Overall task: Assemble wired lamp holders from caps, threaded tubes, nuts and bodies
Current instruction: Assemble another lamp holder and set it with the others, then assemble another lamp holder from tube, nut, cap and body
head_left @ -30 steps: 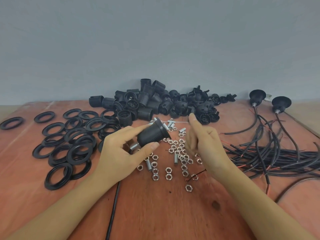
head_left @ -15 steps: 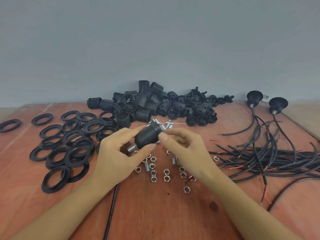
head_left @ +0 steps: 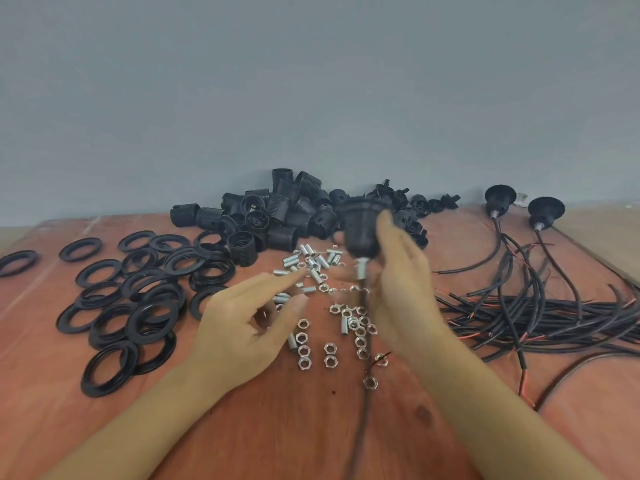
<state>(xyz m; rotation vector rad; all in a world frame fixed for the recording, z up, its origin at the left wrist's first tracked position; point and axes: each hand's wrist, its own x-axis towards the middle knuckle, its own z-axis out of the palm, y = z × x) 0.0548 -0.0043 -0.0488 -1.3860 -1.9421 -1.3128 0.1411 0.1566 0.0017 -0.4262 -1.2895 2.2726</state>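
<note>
The right hand (head_left: 401,289) is wrapped around a black lamp holder (head_left: 362,226), held upright with its wide mouth up. A short threaded tube (head_left: 360,271) pokes out below the fist, and the wire (head_left: 363,410) trails down from it toward the person. The motion blur hides how the fingers sit. The left hand (head_left: 249,327) hovers just left of that grip, fingers loosely spread and holding nothing, above the scattered nuts (head_left: 303,344). This piece looks assembled, so I'd guess it is headed for the two finished holders (head_left: 500,197) well off to the right. To do that cleanly, lift high enough that the hanging wire does not sweep nuts or the loose tubes (head_left: 311,258) beneath the grip, and let the free hand guide the wire. Behind the grip the heap of bodies (head_left: 277,213) crowds the wall. To its right the cable tangle (head_left: 554,313) fills the path, with the table (head_left: 311,427) edge running close past it. Far left lie the rings (head_left: 138,306). Bare wood shows mainly on the near side.
</note>
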